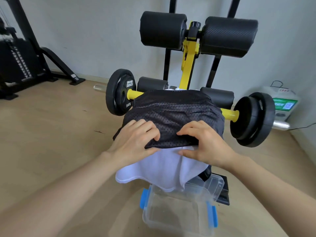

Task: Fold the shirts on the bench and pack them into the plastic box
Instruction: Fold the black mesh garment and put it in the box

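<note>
Left hand (135, 140), right hand (206, 144) on black mesh shirt (172, 112); "5KG" weight plate (119, 93) beyond.

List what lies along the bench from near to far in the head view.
clear plastic box → white shirt → black mesh shirt → yellow post → upper foam rollers

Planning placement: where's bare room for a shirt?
Free: inside plastic box; wood floor left of bench, from 5KG plate to box. Crowded: bench top, black mesh shirt over white shirt, left hand and right hand gripping it.
</note>
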Available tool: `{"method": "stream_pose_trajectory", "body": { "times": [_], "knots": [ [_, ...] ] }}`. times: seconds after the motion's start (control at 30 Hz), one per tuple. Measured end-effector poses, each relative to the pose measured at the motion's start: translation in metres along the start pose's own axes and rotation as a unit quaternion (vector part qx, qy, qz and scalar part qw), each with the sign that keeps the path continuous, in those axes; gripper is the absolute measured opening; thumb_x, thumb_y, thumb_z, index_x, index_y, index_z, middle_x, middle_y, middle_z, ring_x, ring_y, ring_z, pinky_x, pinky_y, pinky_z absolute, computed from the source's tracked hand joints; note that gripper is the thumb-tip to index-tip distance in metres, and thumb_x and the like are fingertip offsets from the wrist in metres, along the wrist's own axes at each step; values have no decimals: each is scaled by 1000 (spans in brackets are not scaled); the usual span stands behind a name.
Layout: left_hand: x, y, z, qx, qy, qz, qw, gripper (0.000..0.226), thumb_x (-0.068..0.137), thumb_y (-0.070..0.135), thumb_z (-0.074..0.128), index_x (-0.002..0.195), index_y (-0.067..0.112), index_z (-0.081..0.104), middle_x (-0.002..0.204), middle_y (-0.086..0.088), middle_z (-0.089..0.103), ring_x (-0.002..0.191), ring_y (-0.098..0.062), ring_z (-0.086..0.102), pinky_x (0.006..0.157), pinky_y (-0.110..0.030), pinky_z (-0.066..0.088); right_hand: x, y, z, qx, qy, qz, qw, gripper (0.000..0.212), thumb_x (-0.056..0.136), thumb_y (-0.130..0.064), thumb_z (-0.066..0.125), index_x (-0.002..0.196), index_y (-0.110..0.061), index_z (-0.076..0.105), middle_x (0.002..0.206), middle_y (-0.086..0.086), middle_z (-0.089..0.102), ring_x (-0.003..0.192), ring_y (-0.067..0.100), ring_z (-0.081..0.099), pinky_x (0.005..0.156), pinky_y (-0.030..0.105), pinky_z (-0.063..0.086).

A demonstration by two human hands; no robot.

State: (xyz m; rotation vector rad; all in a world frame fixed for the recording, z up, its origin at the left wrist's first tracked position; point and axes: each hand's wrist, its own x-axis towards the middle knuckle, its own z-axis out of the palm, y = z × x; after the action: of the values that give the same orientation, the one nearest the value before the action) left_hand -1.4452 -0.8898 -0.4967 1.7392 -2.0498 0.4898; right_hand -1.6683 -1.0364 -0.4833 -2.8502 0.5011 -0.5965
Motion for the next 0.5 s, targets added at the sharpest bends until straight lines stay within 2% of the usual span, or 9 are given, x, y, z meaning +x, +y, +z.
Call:
{"method": "stream_pose_trajectory", "body": {
  "times": [0.1,0.2,0.27,0.33,0.4,0.5],
  "knots": [
    [4,-5,-8,-23,2,6,1000,7,86,33,67,86,26,64,90,15,63,81,-14,56,66,-34,46,-4,0,1,-5,11,8,1000,56,74,-53,77,121,-25,66,118,-11,60,100,15,51,92,31,46],
    [7,-6,-17,-99,24,-92,991,10,86,40,60,85,32,66,81,18,64,79,-5,55,65,-35,49,-4,-4,2,24,39,42,998,51,75,-49,78,119,-25,67,114,-11,63,101,15,54,91,31,47],
    [10,-7,-22,-173,42,-156,972,11,84,43,61,86,34,67,79,17,66,81,-5,61,69,-34,53,-1,-5,1,53,66,68,994,43,77,-42,79,115,-26,69,110,-11,65,102,15,56,91,33,48],
    [15,-7,-25,-219,62,-189,955,2,86,34,69,85,32,70,77,15,69,80,-5,65,71,-29,54,3,-3,-1,60,97,85,990,31,80,-36,78,109,-26,71,104,-10,67,101,15,59,89,36,49],
    [18,-6,-28,-237,82,-208,945,8,88,19,73,86,26,72,81,18,70,78,-5,67,70,-21,53,5,3,-4,44,121,91,987,21,82,-27,76,102,-25,73,99,-8,68,97,17,61,85,39,51],
    [19,-7,-32,-254,99,-232,934,10,89,12,71,87,22,72,83,17,70,77,-6,66,67,-13,49,0,18,-12,-6,122,86,989,25,78,-13,74,101,-23,73,100,-7,67,96,19,61,80,37,52]
  ]
}}
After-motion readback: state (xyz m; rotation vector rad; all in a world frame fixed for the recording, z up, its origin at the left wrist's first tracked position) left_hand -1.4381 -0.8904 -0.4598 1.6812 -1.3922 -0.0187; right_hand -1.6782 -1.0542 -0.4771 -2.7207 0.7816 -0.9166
